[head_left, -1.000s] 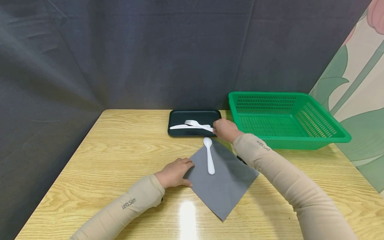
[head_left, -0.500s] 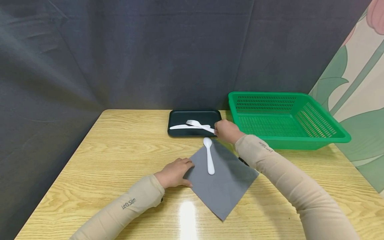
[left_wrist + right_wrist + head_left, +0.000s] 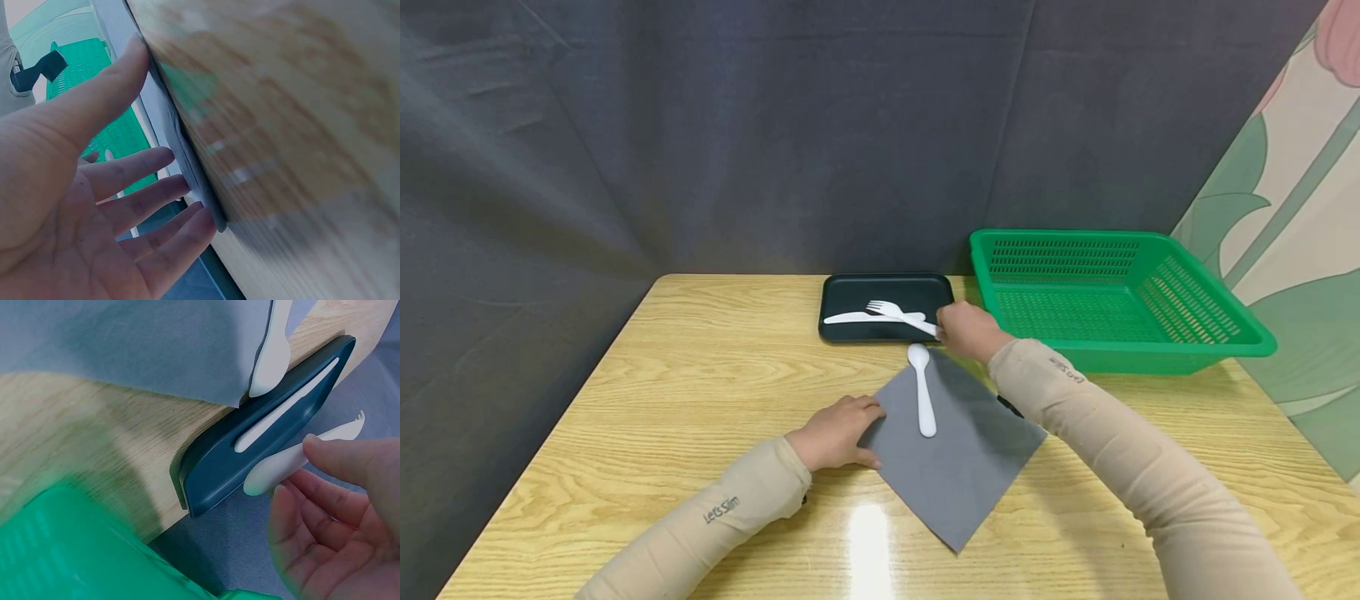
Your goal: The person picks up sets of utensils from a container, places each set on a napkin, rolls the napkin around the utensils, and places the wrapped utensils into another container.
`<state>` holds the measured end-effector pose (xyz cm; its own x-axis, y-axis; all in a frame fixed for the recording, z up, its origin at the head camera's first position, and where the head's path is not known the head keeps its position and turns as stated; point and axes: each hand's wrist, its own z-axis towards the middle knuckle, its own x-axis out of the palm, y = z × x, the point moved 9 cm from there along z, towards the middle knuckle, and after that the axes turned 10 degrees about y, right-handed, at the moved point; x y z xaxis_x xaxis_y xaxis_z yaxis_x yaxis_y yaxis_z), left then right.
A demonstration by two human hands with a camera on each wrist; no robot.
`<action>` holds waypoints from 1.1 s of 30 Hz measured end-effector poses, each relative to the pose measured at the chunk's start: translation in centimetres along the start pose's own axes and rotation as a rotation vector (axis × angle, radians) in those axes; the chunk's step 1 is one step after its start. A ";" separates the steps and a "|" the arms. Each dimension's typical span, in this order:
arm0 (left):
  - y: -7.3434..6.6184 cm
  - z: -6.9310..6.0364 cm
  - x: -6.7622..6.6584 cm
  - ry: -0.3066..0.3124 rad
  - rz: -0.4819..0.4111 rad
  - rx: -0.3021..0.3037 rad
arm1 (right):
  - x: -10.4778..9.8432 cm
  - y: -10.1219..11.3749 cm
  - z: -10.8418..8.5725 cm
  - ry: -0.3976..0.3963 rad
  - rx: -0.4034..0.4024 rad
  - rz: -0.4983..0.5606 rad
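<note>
My right hand (image 3: 972, 330) pinches the handle of a white fork (image 3: 281, 467) between thumb and fingers, at the right end of a dark tray (image 3: 887, 290). In the right wrist view the fork stands above the tray. A white knife (image 3: 857, 317) lies in the tray, partly behind the fork in the head view. On a grey napkin (image 3: 958, 492), set like a diamond, lies a white spoon (image 3: 923, 400), its bowl toward the tray. My left hand (image 3: 837, 435) touches the napkin's left corner, its fingers spread and fairly straight in the left wrist view.
A green basket (image 3: 1112, 357) stands at the back right, just beyond my right hand. Wood-grain table (image 3: 715, 375) lies under everything. Dark cloth (image 3: 820, 142) hangs behind the table, and a flower-patterned wall (image 3: 1300, 250) is at the right.
My right hand has shifted slightly to the right and toward me with the fork. The left hand, napkin, spoon and knife look unmoved.
</note>
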<state>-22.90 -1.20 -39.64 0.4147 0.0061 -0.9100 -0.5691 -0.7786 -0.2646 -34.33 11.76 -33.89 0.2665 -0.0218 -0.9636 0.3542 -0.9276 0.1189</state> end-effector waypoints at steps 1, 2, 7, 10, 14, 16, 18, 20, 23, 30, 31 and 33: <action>0.0 0.0 0.0 0.000 0.000 0.000 | 0.0 0.0 0.0 0.000 0.002 0.000; 0.0 0.0 0.0 0.000 -0.001 0.000 | 0.0 0.0 -0.1 0.002 0.005 0.002; 0.0 0.0 0.0 -0.001 -0.003 0.001 | 0.0 -0.1 -0.2 0.000 0.008 0.001; 0.0 0.0 0.0 -0.001 -0.006 0.001 | 0.0 -0.1 -0.2 0.007 0.012 0.001; 0.0 0.0 0.1 0.002 -0.009 -0.001 | 0.0 0.0 -0.3 0.009 0.011 0.002; 0.0 0.0 0.1 0.003 -0.015 -0.002 | 0.0 0.1 -0.4 0.007 0.003 0.001; 0.0 0.0 0.1 0.003 -0.021 0.001 | -0.1 0.2 -0.5 0.006 -0.002 -0.002; 0.0 0.0 0.1 0.003 -0.026 0.003 | -0.1 0.2 -0.6 0.005 -0.006 -0.002; 0.0 0.0 0.1 0.002 -0.030 0.006 | -0.1 0.2 -0.6 0.007 -0.008 0.001; 0.1 0.1 0.1 0.002 -0.032 0.004 | 0.1 0.1 -0.6 0.009 -0.008 -0.007; 0.1 0.1 0.1 0.003 -0.031 0.004 | 0.1 0.1 -0.6 0.008 -0.007 -0.008; 0.1 0.1 0.1 0.003 -0.031 0.004 | 0.2 0.1 -0.6 0.008 -0.004 -0.008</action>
<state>-22.97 -1.27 -39.80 0.4340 0.0286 -0.9005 -0.5586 -0.7756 -0.2939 -33.69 11.89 -33.90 0.2710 -0.0114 -0.9625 0.3599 -0.9262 0.1123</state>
